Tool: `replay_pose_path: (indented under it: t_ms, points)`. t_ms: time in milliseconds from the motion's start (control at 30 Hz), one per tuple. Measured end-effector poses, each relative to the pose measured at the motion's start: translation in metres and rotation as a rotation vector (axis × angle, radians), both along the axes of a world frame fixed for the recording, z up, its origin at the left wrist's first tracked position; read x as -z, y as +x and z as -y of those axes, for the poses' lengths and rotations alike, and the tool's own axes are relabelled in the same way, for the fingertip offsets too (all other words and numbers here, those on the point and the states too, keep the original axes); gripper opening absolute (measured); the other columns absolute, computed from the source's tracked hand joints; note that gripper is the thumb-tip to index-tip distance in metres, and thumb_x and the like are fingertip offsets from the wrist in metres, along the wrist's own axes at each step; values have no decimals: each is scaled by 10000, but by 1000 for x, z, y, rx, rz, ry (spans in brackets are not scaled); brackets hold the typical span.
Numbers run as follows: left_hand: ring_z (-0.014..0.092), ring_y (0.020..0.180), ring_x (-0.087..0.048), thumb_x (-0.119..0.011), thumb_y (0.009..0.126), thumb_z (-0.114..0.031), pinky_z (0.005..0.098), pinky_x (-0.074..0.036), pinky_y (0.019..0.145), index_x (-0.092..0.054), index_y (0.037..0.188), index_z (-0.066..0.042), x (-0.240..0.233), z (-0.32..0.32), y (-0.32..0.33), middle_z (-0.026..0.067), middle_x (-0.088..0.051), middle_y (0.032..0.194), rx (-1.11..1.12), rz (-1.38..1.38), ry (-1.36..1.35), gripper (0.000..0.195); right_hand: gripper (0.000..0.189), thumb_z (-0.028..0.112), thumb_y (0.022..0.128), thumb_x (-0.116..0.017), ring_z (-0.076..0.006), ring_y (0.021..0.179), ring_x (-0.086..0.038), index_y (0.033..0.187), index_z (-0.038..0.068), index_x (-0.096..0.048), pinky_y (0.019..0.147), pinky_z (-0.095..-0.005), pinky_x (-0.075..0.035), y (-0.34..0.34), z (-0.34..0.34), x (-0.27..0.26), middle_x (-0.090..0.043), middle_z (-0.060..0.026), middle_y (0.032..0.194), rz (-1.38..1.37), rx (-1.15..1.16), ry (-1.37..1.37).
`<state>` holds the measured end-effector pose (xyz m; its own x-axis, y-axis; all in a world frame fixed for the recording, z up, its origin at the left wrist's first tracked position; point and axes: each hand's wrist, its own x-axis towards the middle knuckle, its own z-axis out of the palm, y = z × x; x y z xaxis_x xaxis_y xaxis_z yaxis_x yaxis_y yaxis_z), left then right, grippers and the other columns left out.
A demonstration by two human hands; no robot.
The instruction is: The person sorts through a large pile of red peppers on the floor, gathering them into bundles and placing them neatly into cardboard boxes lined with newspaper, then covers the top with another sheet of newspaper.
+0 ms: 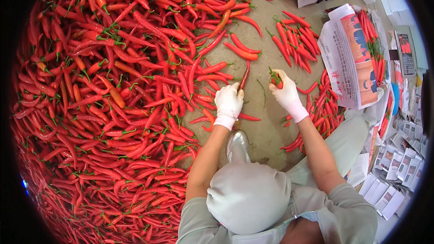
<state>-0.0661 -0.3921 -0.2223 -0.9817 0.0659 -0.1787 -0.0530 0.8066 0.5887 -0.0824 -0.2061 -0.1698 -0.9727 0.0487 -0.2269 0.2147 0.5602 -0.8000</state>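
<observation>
My left hand (229,102), in a white glove, grips the lower part of a dark red chili pepper (245,74) above the concrete floor (254,91). Across from it, my right hand (285,91), gloved too, is closed around red chilies (276,80) whose green stems poke out above the fist; how many it holds is hidden. Left of my hands spreads a huge heap of red chili peppers (135,101). Two loose chilies (242,50) lie on the floor just beyond my left hand. Another single chili (249,117) rests near my left wrist.
Small chili piles lie at right, one farther off (296,40) and one by my knee (327,105). Beside them stands a newspaper-lined container (342,54) of chilies. A digital scale (405,54) and folded papers (403,156) are at far right. My boot (238,144) is below.
</observation>
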Motion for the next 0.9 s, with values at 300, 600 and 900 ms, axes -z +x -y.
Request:
replay_pose_path:
  t_ms: [300, 600, 900]
  points:
    - [89, 762, -578, -558, 883, -159, 233, -473, 690, -579, 1107, 11, -2, 43, 4, 22, -632, 898, -508, 553, 1271, 283, 397, -10, 717, -612, -275, 879, -607, 1097, 57, -520, 773, -327, -478, -11, 8, -4, -606, -142, 908, -99, -168, -32]
    - [66, 764, -575, -540, 871, -120, 218, -457, 689, -622, 1006, 31, -23, 39, 10, 17, -640, 899, -210, 770, 1178, 218, 248, 35, 708, -529, -294, 807, -579, 955, 38, -552, 710, -388, -457, -16, 43, -27, -588, -116, 798, -553, -987, 208]
    - [139, 777, -592, -512, 909, -236, 269, -480, 688, -575, 1058, 19, -1, 4, 19, 62, -624, 924, -415, 668, 1435, 302, 323, 87, 695, -650, -356, 853, -581, 998, 36, -551, 748, -417, -468, -8, 28, -27, -608, -178, 897, -92, -612, 155]
